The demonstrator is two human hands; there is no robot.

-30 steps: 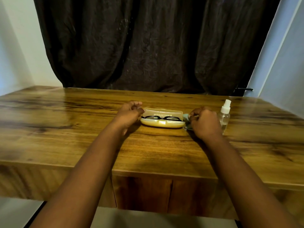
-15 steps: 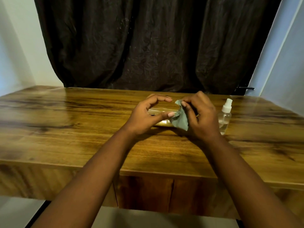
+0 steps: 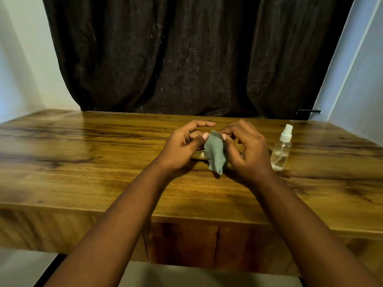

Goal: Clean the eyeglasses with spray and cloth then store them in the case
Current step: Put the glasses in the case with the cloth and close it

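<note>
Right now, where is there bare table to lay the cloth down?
Bare wood left of the left hand, and along the table front edge. Crowded in the middle: both hands pinch the cloth over the case; spray bottle beside the right hand.

Both forearms reach forward — left hand and right hand raised close together, fingers pinched.

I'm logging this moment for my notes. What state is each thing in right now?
cloth: crumpled, lifted off the table, pinched at its top edge by both hands
left hand: shut on the cloth
right hand: shut on the cloth
spray bottle: upright on the table, untouched, partly filled with clear liquid
case: on the table, mostly hidden behind hands and cloth
table: wooden, glossy
</note>
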